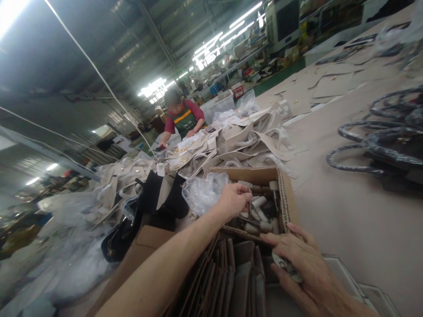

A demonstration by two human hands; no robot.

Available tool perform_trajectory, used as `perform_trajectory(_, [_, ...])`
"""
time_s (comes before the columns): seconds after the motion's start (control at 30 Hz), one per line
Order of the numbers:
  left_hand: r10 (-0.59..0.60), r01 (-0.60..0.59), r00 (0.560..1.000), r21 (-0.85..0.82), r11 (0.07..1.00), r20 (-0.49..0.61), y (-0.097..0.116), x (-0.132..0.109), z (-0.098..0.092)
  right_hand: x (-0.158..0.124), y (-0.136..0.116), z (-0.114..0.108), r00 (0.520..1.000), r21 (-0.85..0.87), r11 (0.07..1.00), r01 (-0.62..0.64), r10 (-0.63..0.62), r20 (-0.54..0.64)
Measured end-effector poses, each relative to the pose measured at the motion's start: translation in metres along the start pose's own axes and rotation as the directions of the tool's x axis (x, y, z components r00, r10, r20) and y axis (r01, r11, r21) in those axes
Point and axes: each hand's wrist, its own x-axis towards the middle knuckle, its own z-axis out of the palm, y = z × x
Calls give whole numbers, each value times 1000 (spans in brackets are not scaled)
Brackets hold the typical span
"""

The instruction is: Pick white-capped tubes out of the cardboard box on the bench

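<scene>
A cardboard box point(287, 198) stands open in the middle, with several pale cylindrical pieces point(261, 211) inside. My left hand point(234, 199) reaches over its left side, fingers pinched on something small and thin that I cannot make out. At the box's near right corner is my right hand point(297, 259), thumb and fingers curved around a small metallic object point(287, 267), with fingertips at the cardboard edge. Crumpled clear plastic point(205, 191) lies left of the box. Below the box stands a row of folded grey-brown panels point(228, 273).
Beige bag pieces point(238, 141) are heaped behind the box. Black bags point(161, 193) and plastic sheeting point(72, 246) lie left. Wrapped handles point(370, 141) are at the right on the table point(330, 207). Another person point(183, 116) leans over the far end.
</scene>
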Motion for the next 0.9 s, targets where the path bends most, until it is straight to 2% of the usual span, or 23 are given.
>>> perform_trajectory(0.13, [53, -57, 997, 79, 995, 47, -14, 7, 1, 1, -1, -1, 1000, -6, 1000, -2, 2, 1])
perform_trajectory(0.23, [142, -156, 988, 321, 934, 68, -23, 12, -8, 2, -1, -1, 1000, 2, 1000, 9, -9, -5])
perform_trajectory(0.3, [192, -198, 979, 528, 826, 67, -27, 14, -18, 2, -1, -2, 1000, 9, 1000, 12, -12, -1])
perform_trajectory(0.4, [264, -239, 959, 783, 574, 99, -32, 13, -37, 2, -1, -2, 1000, 8, 1000, 3, -3, 8])
perform_trajectory(0.5, [282, -251, 946, 906, 340, 156, -41, 12, -57, 1, 0, -1, 1000, 9, 1000, -6, 6, 4])
perform_trajectory(0.6, [290, -301, 928, 930, 211, 235, -51, 14, -70, 0, 1, 0, 1000, 6, 1000, -8, 8, 10])
perform_trajectory(0.67, [287, -331, 921, 919, 213, 265, -54, 15, -72, 0, 1, 0, 1000, -1, 1000, -5, 5, 6])
perform_trajectory(0.8, [268, -279, 944, 896, 346, 190, -44, 15, -63, 1, 1, -1, 1000, 7, 1000, -9, 9, 3])
perform_trajectory(0.9, [320, -286, 931, 896, 339, 176, -28, 10, -50, 1, 0, -1, 1000, 20, 1000, -20, 20, -14])
